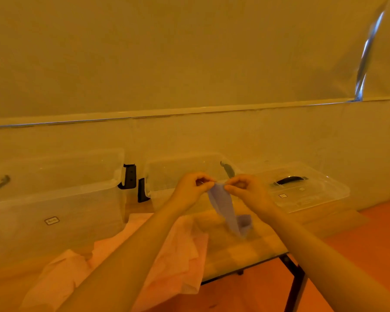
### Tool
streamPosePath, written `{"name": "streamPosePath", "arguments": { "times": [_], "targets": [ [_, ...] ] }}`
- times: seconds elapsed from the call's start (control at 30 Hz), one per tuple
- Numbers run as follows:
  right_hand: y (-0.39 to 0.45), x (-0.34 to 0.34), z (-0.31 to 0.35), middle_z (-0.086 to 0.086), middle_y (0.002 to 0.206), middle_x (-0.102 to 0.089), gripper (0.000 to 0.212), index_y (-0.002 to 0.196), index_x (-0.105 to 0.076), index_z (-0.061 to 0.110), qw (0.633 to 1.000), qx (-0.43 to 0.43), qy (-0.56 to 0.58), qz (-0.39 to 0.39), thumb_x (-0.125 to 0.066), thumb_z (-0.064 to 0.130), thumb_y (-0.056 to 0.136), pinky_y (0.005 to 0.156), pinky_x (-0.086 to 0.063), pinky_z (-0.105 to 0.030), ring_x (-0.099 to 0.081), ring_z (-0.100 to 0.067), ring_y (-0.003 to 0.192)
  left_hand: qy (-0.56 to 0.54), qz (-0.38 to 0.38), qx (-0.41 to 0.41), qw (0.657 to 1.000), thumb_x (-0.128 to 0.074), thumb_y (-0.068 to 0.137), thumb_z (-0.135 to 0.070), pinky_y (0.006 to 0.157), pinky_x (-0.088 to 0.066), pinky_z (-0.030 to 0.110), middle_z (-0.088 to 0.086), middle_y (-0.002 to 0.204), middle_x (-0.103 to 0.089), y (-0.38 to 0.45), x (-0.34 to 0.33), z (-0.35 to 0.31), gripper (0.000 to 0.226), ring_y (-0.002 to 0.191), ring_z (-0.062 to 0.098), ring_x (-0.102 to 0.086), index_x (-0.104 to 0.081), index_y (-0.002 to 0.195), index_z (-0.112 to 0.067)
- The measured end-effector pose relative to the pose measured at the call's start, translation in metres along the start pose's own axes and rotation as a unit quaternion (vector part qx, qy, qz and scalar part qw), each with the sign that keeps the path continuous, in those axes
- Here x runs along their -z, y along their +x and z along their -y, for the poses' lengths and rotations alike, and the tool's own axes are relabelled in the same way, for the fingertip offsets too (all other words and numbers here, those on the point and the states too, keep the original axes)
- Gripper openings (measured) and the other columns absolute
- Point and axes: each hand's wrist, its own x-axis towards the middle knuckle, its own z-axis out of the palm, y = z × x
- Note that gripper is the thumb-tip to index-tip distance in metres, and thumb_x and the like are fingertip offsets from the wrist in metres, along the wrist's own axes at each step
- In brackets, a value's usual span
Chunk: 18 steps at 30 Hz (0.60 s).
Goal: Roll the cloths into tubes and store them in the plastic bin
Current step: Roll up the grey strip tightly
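Since the next move turns on getting this cloth flat before I can roll it, I start with the worktop [252,248], the pale wooden surface running across the lower middle of the frame. On it, at left, stands a large clear plastic bin [54,212]; a second clear bin [167,176] stands at centre, just behind my hands, and a clear lid [306,192] with a dark handle lies to the right of that. A pink cloth [178,255] lies rumpled at lower centre, partly draped over the worktop's near edge and crossed by my left forearm.

The blue cloth [225,210] is the piece in hand. It hangs in the air at frame centre, bunched narrow, its long axis running steeply down and a little rightward from my fingertips; its lower end looks folded and blurred just above the worktop, and I cannot tell whether it touches.

My left hand [189,190] and right hand [248,192] meet at its top edge, nearly touching one another, each pinching the fabric between thumb and curled fingers, wrists raised, forearms converging from the bottom corners. Both are equally near. I judge the cloth not yet rolled; the centre bin lies directly beyond it.
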Motion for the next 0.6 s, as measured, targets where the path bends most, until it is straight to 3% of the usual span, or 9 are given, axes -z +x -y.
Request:
{"name": "streamPosePath", "arguments": {
  "times": [0.07, 0.2, 0.3, 0.47, 0.6],
  "targets": [
    [0.013, -0.002, 0.023, -0.007, 0.074, -0.067, 0.008, 0.08, -0.066, 0.011, 1.0, 0.019, 0.009, -0.019, -0.07, 0.005, 0.082, 0.068, -0.053, -0.027, -0.064, -0.012, 0.071, -0.004, -0.022, -0.02, 1.0, -0.066, 0.084, -0.002, 0.063, -0.046, 0.01, -0.006, 0.077, -0.062, 0.01, 0.018, -0.021, 0.011, 0.065, -0.007, -0.057, -0.069, 0.094, -0.004],
    [0.035, -0.007, 0.064, -0.003, 0.076, -0.067, 0.008, 0.089, -0.066, 0.008, 0.998, 0.045, 0.03, -0.046, -0.069, 0.004, 0.083, 0.067, -0.053, -0.02, -0.064, -0.007, 0.07, -0.001, -0.055, -0.047, 0.997, -0.068, 0.083, -0.005, 0.066, -0.049, 0.013, -0.002, 0.082, -0.063, 0.024, 0.049, -0.056, 0.013, 0.075, 0.005, -0.058, -0.069, 0.096, -0.005],
    [0.045, -0.013, 0.09, -0.006, 0.081, -0.069, 0.014, 0.095, -0.065, 0.01, 0.996, 0.047, 0.061, -0.053, -0.068, 0.004, 0.083, 0.068, -0.056, -0.02, -0.066, -0.01, 0.076, -0.009, -0.075, -0.06, 0.995, -0.067, 0.084, -0.006, 0.06, -0.046, 0.008, -0.004, 0.083, -0.063, 0.028, 0.069, -0.076, 0.015, 0.073, 0.002, -0.056, -0.069, 0.099, -0.005],
    [0.048, -0.025, 0.113, -0.005, 0.087, -0.069, 0.017, 0.1, -0.064, 0.009, 0.991, 0.036, 0.121, -0.036, -0.067, 0.003, 0.084, 0.065, -0.057, -0.02, -0.068, -0.014, 0.082, -0.035, -0.087, -0.027, 0.995, -0.065, 0.088, -0.015, 0.048, -0.039, 0.006, -0.006, 0.078, -0.061, 0.023, 0.086, -0.088, 0.014, 0.065, 0.002, -0.051, -0.068, 0.099, -0.009],
    [0.041, -0.033, 0.113, -0.014, 0.092, -0.068, 0.019, 0.103, -0.064, -0.001, 0.989, 0.036, 0.141, -0.027, -0.066, 0.0, 0.084, 0.063, -0.058, -0.021, -0.067, -0.016, 0.079, -0.019, -0.073, 0.002, 0.997, -0.068, 0.085, -0.023, 0.052, -0.042, 0.007, -0.009, 0.08, -0.062, 0.015, 0.088, -0.082, 0.016, 0.068, 0.0, -0.053, -0.068, 0.096, -0.012]
  ]
}}
